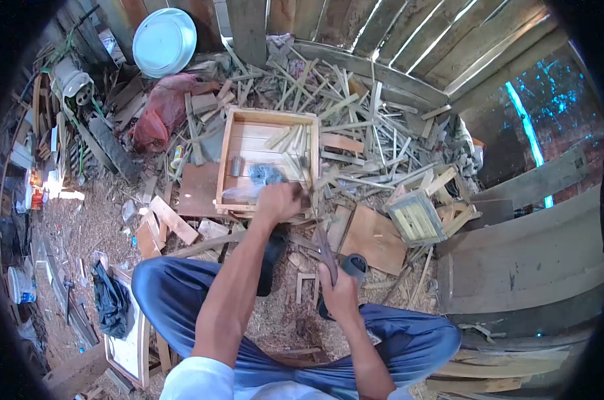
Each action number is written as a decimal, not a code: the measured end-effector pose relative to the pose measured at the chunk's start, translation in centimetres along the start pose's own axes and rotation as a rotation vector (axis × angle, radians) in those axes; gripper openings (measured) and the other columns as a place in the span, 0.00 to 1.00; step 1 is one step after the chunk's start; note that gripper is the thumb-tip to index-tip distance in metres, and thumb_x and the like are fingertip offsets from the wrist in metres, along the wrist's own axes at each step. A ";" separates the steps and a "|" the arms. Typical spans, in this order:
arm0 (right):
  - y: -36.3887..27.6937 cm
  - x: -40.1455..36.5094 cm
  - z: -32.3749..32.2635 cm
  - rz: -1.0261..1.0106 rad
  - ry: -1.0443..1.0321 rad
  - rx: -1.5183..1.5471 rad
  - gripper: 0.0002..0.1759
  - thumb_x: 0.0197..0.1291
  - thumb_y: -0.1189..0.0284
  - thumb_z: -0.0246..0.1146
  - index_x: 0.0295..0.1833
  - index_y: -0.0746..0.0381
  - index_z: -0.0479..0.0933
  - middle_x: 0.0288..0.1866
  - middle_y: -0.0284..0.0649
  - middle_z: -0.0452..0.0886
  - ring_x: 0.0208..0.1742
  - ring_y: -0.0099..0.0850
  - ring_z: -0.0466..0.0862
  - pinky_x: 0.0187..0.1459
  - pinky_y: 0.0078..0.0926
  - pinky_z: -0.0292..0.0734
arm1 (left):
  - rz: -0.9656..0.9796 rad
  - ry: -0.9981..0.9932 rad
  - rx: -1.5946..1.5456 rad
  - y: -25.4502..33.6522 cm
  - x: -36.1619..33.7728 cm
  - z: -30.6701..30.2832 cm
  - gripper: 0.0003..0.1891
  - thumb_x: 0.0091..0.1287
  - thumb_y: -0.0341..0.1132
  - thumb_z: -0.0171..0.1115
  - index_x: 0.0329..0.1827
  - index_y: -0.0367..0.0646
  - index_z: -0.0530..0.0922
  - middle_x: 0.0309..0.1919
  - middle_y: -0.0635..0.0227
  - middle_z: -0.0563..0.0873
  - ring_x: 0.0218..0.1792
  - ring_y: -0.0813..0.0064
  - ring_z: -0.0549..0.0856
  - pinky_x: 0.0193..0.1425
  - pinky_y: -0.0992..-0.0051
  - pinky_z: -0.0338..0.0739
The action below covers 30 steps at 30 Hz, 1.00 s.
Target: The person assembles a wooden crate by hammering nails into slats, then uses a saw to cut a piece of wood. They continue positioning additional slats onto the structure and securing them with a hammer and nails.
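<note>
My right hand point(340, 290) is wrapped round a long, narrow tool with a brown handle point(326, 252), which points up toward the box. At the near right corner of the wooden box point(223, 157), my left hand point(275, 203) is closed with its fingers turned away; I cannot tell what is in them. The box is open-topped and made of light boards. Inside it lie several thin wood strips point(292, 139), a crumpled bluish plastic bag point(266, 175) and a small grey cylinder point(236, 166).
A heap of wood offcuts point(382, 130) fills the ground behind and right of the box. A small slatted wooden box point(416, 219) stands at right, near a flat board point(374, 239). A red bag point(162, 110) and white basin point(164, 43) are at back left.
</note>
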State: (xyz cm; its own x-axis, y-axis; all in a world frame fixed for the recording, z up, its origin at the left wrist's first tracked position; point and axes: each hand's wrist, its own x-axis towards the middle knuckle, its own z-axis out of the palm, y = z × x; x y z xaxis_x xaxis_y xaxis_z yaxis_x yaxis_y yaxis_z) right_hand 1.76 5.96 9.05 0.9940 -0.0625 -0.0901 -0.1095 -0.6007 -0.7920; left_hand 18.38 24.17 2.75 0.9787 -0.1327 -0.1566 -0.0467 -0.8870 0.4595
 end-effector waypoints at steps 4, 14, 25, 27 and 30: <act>0.2 1.3 0.5 -0.024 0.047 -0.027 0.23 0.70 0.59 0.57 0.32 0.69 0.78 0.19 0.53 0.74 0.21 0.42 0.79 0.27 0.38 0.70 | -0.020 0.072 -0.061 -0.1 0.0 0.0 0.18 0.66 0.52 0.57 0.43 0.47 0.84 0.31 0.50 0.87 0.37 0.48 0.87 0.44 0.52 0.81; 5.0 0.1 -4.1 0.072 0.323 -0.012 0.21 0.72 0.61 0.56 0.34 0.70 0.76 0.19 0.44 0.74 0.21 0.31 0.77 0.26 0.36 0.70 | 0.094 0.272 -0.195 0.5 -0.6 -0.8 0.22 0.64 0.56 0.58 0.44 0.47 0.86 0.30 0.46 0.86 0.34 0.46 0.86 0.41 0.54 0.80; 21.9 -1.8 -1.9 0.069 0.145 -0.707 0.19 0.67 0.60 0.58 0.46 0.67 0.79 0.49 0.59 0.81 0.53 0.56 0.80 0.57 0.56 0.70 | 0.526 0.509 -0.124 4.4 -4.7 -6.6 0.12 0.60 0.43 0.67 0.38 0.45 0.83 0.34 0.66 0.85 0.41 0.61 0.80 0.49 0.62 0.70; 18.4 0.0 -2.7 0.307 0.152 -0.506 0.17 0.68 0.64 0.57 0.48 0.68 0.78 0.50 0.58 0.80 0.51 0.59 0.79 0.55 0.53 0.72 | 0.543 0.480 -0.078 4.7 -5.8 -8.4 0.13 0.59 0.43 0.68 0.41 0.45 0.83 0.36 0.67 0.84 0.42 0.62 0.79 0.50 0.62 0.69; 9.6 3.3 -5.4 0.106 0.229 -0.064 0.17 0.71 0.65 0.55 0.54 0.68 0.76 0.53 0.54 0.80 0.57 0.52 0.79 0.58 0.45 0.74 | 0.601 0.482 -0.045 5.8 -7.8 -10.7 0.14 0.58 0.43 0.68 0.41 0.44 0.83 0.37 0.66 0.84 0.42 0.62 0.78 0.50 0.62 0.69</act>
State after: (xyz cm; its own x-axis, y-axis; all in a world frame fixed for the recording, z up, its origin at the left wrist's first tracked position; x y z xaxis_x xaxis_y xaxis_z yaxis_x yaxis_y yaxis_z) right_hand 4.04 -4.32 4.47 0.9528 -0.3026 -0.0257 -0.2201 -0.6296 -0.7451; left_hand 12.66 24.76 15.95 0.7669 -0.3692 0.5250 -0.5999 -0.7030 0.3820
